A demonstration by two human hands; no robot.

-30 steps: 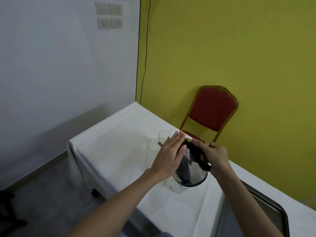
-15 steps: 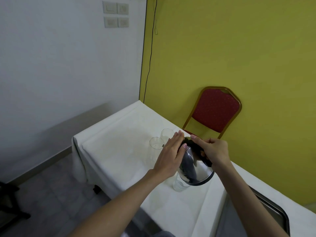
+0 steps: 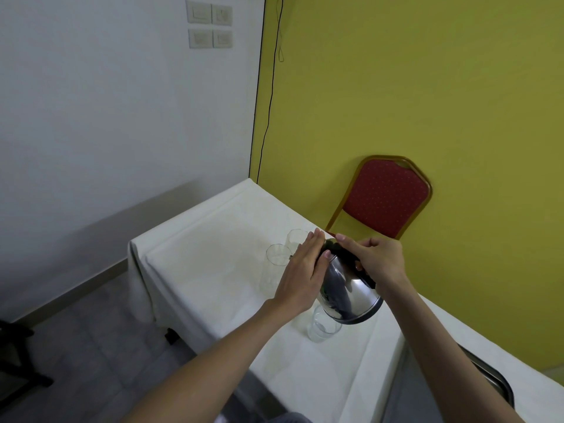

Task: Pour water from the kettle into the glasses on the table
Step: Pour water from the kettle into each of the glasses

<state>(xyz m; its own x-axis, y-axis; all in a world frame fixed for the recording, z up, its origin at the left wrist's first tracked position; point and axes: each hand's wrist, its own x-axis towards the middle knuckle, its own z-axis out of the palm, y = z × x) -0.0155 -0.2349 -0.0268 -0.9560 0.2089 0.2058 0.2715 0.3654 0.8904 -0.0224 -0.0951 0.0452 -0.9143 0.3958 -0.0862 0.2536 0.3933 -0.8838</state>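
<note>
A steel kettle (image 3: pixel 351 293) with a black handle hangs tilted above the white-clothed table (image 3: pixel 213 270), its spout toward a tall clear glass (image 3: pixel 274 264). My right hand (image 3: pixel 374 259) is shut on the kettle's handle. My left hand (image 3: pixel 300 276) lies flat against the kettle's lid and side, fingers together. A second tall glass (image 3: pixel 295 239) stands just behind the first, partly hidden by my left fingers. A short glass (image 3: pixel 320 326) with a little water stands under the kettle's base. Whether water is flowing from the spout is hidden.
A red chair (image 3: pixel 383 198) with a gold frame stands against the yellow wall behind the table. A dark metal tray (image 3: pixel 500 386) shows at the lower right. The table's left edge drops to a grey tiled floor. A black cable runs down the wall corner.
The kettle has tipped further toward the tall glasses and risen a little, with both hands staying on it. The camera view has shifted slightly.
</note>
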